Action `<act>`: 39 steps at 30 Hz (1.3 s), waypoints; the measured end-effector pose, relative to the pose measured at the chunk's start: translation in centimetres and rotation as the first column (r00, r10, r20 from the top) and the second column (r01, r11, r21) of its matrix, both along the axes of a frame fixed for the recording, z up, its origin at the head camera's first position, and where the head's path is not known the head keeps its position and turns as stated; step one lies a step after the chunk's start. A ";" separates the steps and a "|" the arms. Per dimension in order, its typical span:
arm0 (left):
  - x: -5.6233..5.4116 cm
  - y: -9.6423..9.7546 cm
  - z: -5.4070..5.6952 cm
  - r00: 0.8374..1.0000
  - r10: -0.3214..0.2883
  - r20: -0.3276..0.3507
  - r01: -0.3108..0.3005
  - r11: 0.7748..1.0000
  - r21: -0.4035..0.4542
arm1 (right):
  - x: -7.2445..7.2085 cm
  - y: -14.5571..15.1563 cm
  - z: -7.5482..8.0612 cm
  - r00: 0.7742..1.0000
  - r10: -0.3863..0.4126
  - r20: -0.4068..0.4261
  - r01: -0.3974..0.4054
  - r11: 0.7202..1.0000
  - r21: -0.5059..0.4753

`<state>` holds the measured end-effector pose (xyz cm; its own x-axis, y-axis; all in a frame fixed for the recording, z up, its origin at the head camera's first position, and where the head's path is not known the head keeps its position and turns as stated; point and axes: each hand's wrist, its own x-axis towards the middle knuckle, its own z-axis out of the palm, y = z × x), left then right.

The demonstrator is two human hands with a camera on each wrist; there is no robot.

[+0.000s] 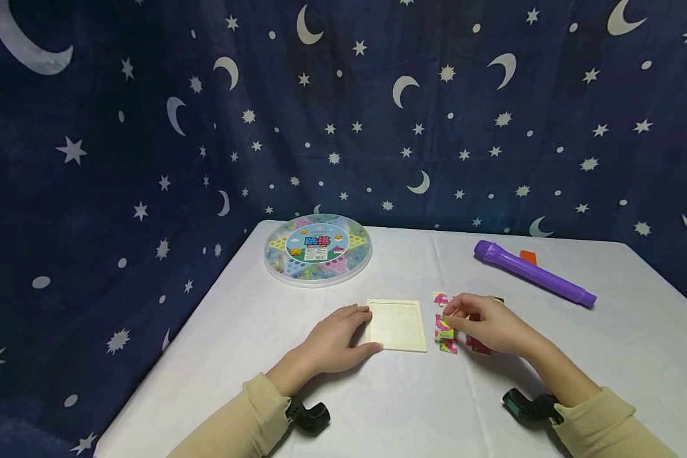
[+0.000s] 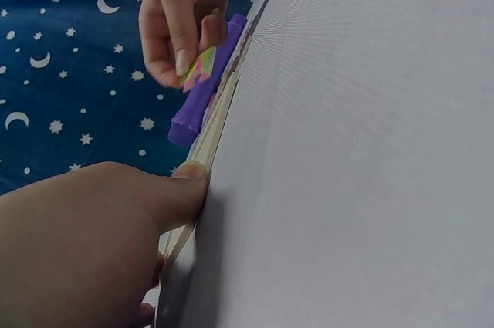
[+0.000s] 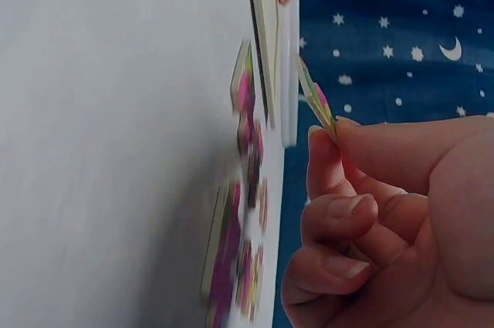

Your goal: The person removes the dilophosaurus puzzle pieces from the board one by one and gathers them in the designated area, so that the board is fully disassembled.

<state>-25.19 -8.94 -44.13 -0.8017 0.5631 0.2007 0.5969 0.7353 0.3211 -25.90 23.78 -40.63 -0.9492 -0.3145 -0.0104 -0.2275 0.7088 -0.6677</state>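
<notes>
My left hand (image 1: 334, 337) grips the left side of a square, pale wooden puzzle tray (image 1: 403, 348), thumb at its near corner and fingertips farther up the edge. The inside of the tray is bare. To its right, my right hand (image 1: 489, 321) pinches a pink, yellow and green jigsaw piece (image 3: 318, 100) between thumb and index finger. The right wrist view shows that piece raised off the table. Several more jigsaw pieces (image 1: 449, 346) lie on the table beneath and around the right hand, some partly hidden by it.
A round, clear-lidded Chinese checkers box (image 1: 317, 248) sits at the back left of the white table (image 1: 389, 407). Toward the back right lie a purple stick-shaped object (image 1: 535, 273) and a small orange item (image 1: 528, 256) behind it. A starry curtain (image 1: 343, 95) hangs behind.
</notes>
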 end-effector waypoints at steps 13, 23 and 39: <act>0.1 0.0 0.1 1.000 0.009 0.019 -0.009 1.000 -0.013 | 1.6 4.4 -0.5 1.000 -0.009 0.006 0.009 1.000 -0.023; 0.0 0.2 0.1 1.000 0.009 0.015 -0.009 1.000 -0.016 | 2.9 7.8 -0.8 0.998 -0.063 -0.005 0.063 0.997 0.043; 0.0 0.0 -0.1 1.000 0.002 0.020 -0.002 1.000 -0.001 | 3.5 9.7 -1.2 0.997 -0.083 -0.006 0.083 0.994 0.068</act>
<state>-25.20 -8.94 -44.23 -0.8068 0.5613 0.1841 0.5886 0.7372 0.3318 -22.45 33.51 -41.87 -0.9720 -0.2334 -0.0264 -0.1680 0.7693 -0.6164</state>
